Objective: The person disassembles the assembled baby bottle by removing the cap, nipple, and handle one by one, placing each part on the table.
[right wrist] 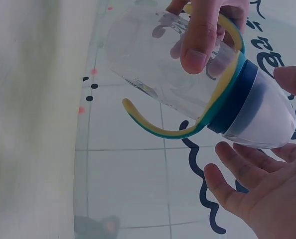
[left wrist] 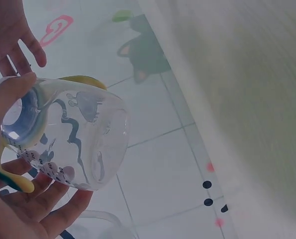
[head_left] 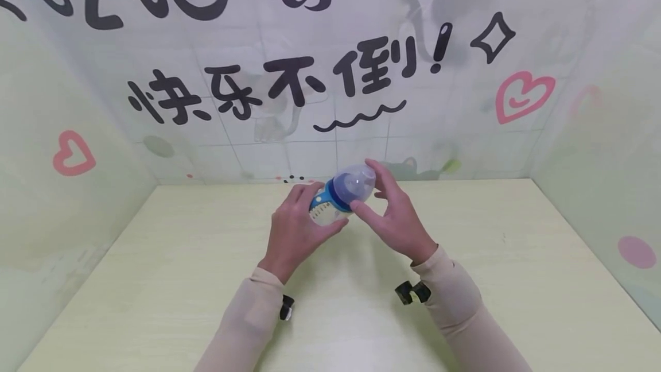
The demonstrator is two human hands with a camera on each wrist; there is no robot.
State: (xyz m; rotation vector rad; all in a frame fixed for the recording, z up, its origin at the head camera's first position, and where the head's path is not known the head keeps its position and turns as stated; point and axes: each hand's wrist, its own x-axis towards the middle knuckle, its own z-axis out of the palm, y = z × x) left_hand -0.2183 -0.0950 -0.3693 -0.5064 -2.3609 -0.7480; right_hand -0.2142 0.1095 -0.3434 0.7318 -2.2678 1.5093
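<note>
A clear baby bottle with a dark blue collar is held tilted above the table by my left hand, its thumb and fingers round the body. Two curved yellow and teal handles stick out from the neck. Over the top sits a translucent domed cap. My right hand is spread beside that cap, thumb on one side and fingers on the other. Whether its fingertips touch the cap is hard to tell. Printed figures and measuring marks show on the bottle in the left wrist view.
Below both hands lies a pale wood-grain table. A white tiled-pattern backdrop with black lettering and pink hearts rises behind it, with side walls at left and right. Black camera mounts sit at the wrists.
</note>
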